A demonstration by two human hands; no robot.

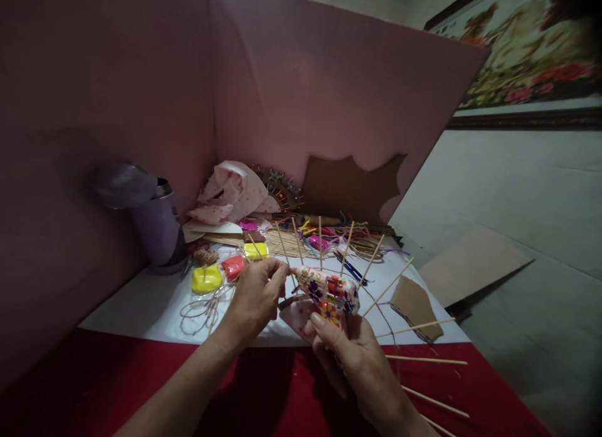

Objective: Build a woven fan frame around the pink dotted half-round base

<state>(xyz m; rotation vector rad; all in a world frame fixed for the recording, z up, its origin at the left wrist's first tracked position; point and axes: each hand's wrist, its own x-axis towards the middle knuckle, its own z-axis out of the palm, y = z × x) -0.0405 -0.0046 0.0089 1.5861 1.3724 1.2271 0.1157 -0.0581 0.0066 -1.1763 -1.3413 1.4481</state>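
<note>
My right hand (345,346) is wrapped round a glue gun (329,289) with a floral pattern and a small red light. Its nozzle points left, toward my left hand (261,289). The fingertips of that hand are pinched together beside the nozzle; what is between them, if anything, I cannot make out. Behind and below the gun shows a rounded piece (296,315) in pale spotted cloth. Several thin wooden sticks (348,249) spread out like a fan around it, and some pass behind my hands. Their inner ends are hidden.
A purple bottle (160,227) stands at the left. Packets of yellow clay (205,279) and red clay (232,268) lie nearby. Spotted cloth (235,189), blue-handled pliers (350,268) and a cardboard scrap (416,308) lie on white paper (141,305). Pink panels (329,92) enclose the back.
</note>
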